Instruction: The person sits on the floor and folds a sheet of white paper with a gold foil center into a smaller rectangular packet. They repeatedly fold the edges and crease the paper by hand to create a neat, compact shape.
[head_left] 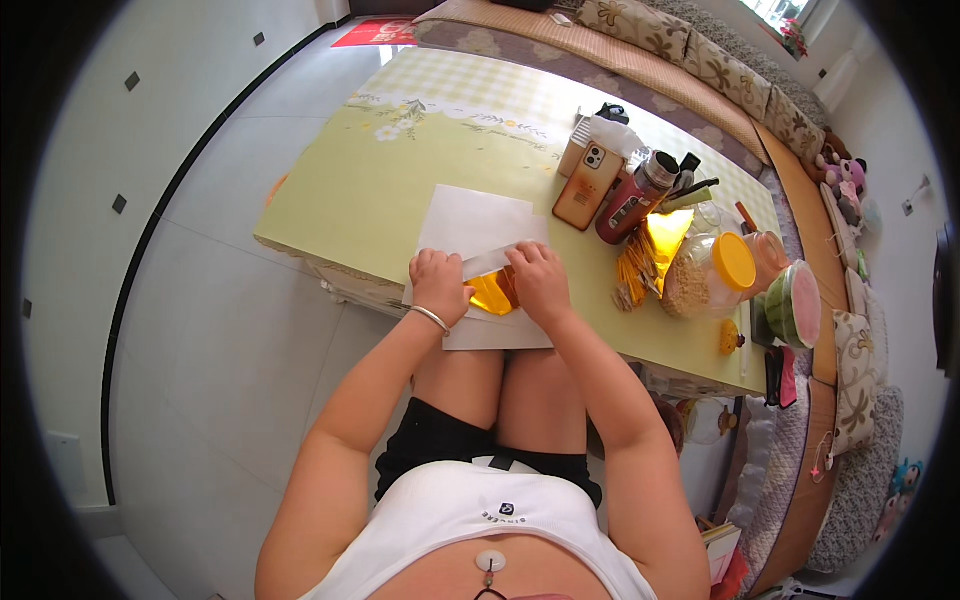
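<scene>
A piece of gold foil paper (pixel 492 296) lies near the table's front edge, between my two hands. Along its far side runs a pale strip (pixel 485 263), which looks like a folded-over edge. My left hand (pixel 438 284), a silver bangle at its wrist, has its fingers closed on the left end. At the other end my right hand (pixel 541 282) is likewise closed, its fingertips pressed together on the strip. Beneath both hands are white paper sheets (pixel 470 215), the nearest one reaching past the table edge over my thighs.
To the right on the table (pixel 345 190) stand a phone (pixel 589 187), a dark red thermos (pixel 630 205), a stack of gold paper pieces (pixel 664 240), a jar with a yellow lid (pixel 690 275) and a cut watermelon (pixel 795 305). A sofa (pixel 600 60) runs behind the table.
</scene>
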